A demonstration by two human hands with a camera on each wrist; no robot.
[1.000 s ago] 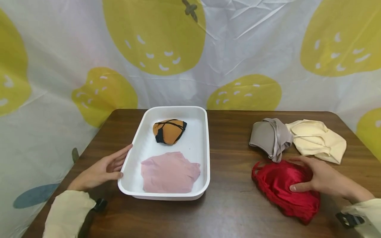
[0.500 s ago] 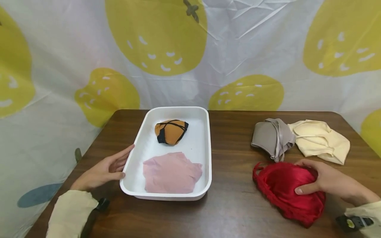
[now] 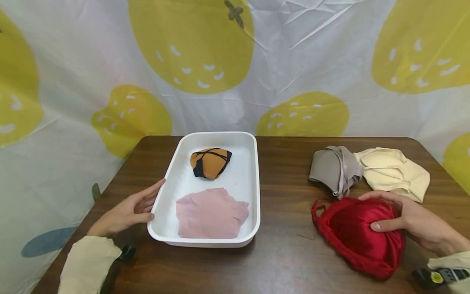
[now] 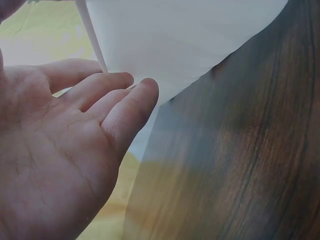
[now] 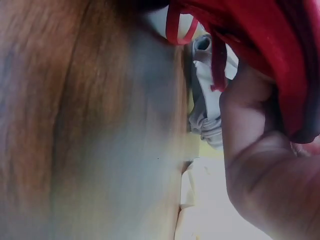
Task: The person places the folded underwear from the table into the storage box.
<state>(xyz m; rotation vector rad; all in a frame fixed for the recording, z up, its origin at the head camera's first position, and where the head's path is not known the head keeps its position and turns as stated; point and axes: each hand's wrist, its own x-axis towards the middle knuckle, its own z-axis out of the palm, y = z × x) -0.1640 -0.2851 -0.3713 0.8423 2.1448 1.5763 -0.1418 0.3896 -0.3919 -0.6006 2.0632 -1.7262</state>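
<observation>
My right hand (image 3: 415, 220) grips a folded red satin bra (image 3: 361, 234), its thumb on top of the cup and its fingers reaching under the far side. In the right wrist view, the bra (image 5: 260, 45) shows above the table, with a thin strap loop hanging. On the left, my left hand (image 3: 126, 210) rests against the outer side of a white plastic tray (image 3: 258, 196), thumb at the rim; in the left wrist view its fingers are relaxed. Inside the tray lie a folded orange and black bra (image 3: 212, 164) and a pink folded garment (image 3: 211, 214).
Behind the red bra, a grey bra (image 3: 328, 169) and a cream bra (image 3: 398, 173) lie side by side on the dark wooden table (image 3: 282, 261). A lemon-print curtain (image 3: 304, 49) hangs behind the table's far edge.
My right hand has drawn the red bra slightly to the right, and the bra has tilted and bunched into a rounder shape. The left hand and tray stay in place.
</observation>
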